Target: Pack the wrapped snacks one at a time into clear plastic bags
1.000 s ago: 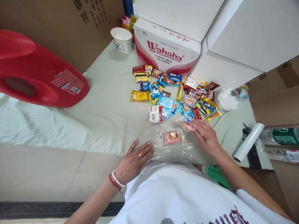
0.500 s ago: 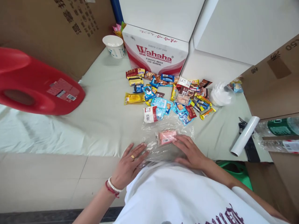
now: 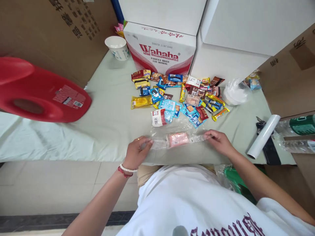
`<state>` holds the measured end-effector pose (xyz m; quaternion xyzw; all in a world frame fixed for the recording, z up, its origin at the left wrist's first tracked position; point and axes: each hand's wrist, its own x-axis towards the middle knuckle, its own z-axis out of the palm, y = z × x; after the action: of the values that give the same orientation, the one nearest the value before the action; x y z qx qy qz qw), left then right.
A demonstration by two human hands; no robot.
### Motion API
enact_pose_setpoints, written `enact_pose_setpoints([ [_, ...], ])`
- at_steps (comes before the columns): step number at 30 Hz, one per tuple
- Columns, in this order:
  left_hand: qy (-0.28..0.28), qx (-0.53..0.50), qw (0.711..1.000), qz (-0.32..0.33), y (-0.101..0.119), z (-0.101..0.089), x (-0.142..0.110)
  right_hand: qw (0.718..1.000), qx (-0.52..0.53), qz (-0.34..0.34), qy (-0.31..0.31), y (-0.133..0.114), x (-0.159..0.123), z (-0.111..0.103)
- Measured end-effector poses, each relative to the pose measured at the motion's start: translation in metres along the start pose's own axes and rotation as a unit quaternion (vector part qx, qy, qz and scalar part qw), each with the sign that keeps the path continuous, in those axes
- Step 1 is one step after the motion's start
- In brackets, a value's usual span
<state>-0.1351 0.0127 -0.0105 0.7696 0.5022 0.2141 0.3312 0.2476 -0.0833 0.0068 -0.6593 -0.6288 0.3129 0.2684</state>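
Observation:
A pink snack packet (image 3: 178, 139) lies near the table's front edge, with clear plastic wrap (image 3: 159, 144) around it and stretched out to both sides. My left hand (image 3: 138, 151) pinches the wrap's left end, and a ring and bracelets show on that arm. At the other end, my right hand (image 3: 219, 142) has its fingertips closed on the wrap. Just beyond the wrap sit a red-and-white packet (image 3: 158, 118), several light blue packets (image 3: 168, 105) and a dark red packet (image 3: 202, 112).
Many wrapped snacks, among them a yellow packet (image 3: 141, 102), spread before a Wahaha box (image 3: 159, 54). A paper cup (image 3: 117, 48) and red jug (image 3: 46, 93) stand left. To the right are a clear plastic bundle (image 3: 236, 92), white roll (image 3: 263, 137) and plastic bottles (image 3: 301, 126).
My hands have moved apart from flat on the wrap beside the packet to pinching its two ends. The wrap's near part now lies over the packet, drawn into a narrower strip.

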Motion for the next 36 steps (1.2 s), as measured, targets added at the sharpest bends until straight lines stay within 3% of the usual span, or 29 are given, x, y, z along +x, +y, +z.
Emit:
enact_pose_setpoints([
  [3, 0.013, 0.07, 0.995, -0.064, -0.001, 0.008, 0.016, 0.99, -0.104, 0.07, -0.07, 0.0, 0.033, -0.006],
  [5, 0.025, 0.116, 0.989, -0.084, -0.006, 0.015, 0.02, 0.96, -0.236, 0.086, -0.122, -0.008, 0.051, -0.009],
  [8, 0.073, 0.115, 0.987, -0.089, -0.012, 0.024, 0.02, 0.934, -0.336, 0.055, -0.103, -0.029, 0.078, -0.01],
  [11, 0.149, 0.06, 0.984, -0.077, -0.009, 0.03, 0.016, 0.953, -0.287, -0.061, -0.07, -0.048, 0.108, 0.002],
  [13, 0.181, 0.025, 0.982, -0.053, -0.001, 0.034, 0.015, 0.956, -0.243, -0.131, -0.099, -0.055, 0.128, 0.018],
  [17, 0.164, 0.001, 0.986, -0.027, 0.014, 0.045, 0.021, 0.947, -0.215, -0.171, -0.165, -0.058, 0.155, 0.052],
  [21, 0.091, 0.012, 0.994, -0.063, 0.017, 0.055, 0.03, 0.955, -0.164, -0.188, -0.162, -0.054, 0.161, 0.065],
  [25, 0.067, 0.041, 0.994, -0.08, 0.014, 0.057, 0.035, 0.969, -0.058, -0.196, -0.14, -0.053, 0.158, 0.062],
  [29, 0.028, 0.075, 0.994, -0.081, 0.012, 0.054, 0.038, 0.976, -0.041, -0.189, -0.102, -0.06, 0.152, 0.054],
  [32, 0.044, 0.078, 0.993, -0.078, 0.012, 0.053, 0.039, 0.965, -0.078, -0.21, -0.138, -0.066, 0.149, 0.046],
  [36, 0.068, 0.056, 0.994, -0.069, 0.013, 0.054, 0.038, 0.927, -0.154, -0.264, -0.217, -0.06, 0.155, 0.038],
])
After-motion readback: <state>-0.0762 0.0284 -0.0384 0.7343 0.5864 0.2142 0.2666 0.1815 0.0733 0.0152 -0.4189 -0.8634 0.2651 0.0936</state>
